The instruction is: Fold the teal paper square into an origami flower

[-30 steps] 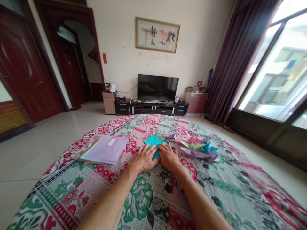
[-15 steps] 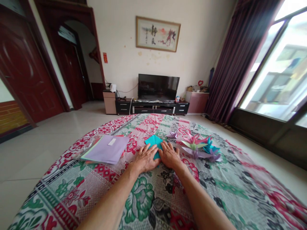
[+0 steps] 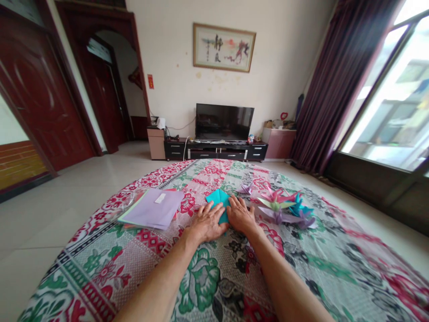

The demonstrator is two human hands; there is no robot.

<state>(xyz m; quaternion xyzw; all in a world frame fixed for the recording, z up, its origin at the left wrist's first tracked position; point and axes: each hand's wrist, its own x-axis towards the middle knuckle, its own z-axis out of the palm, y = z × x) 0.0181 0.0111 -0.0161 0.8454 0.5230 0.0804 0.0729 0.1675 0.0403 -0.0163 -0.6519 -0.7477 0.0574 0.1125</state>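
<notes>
The teal folded paper [image 3: 217, 197] lies near the middle of the table [image 3: 110, 264], its point aimed at the far edge. Left hand [image 3: 208, 223] and right hand [image 3: 241, 217] lie flat on its near part, side by side, fingers spread, gripping nothing, equally close. Lilac sheets [image 3: 154, 208] lie toward the left edge, paper flowers [image 3: 281, 205] toward the right. The framed picture [image 3: 224, 47] bears brush characters I cannot read.

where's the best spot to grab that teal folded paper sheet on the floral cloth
Probably its far corner, pinched from the far side. That tip of the teal folded paper sheet lies bare beyond the fingertips, while the left hand and right hand press flat on its near part.
</notes>
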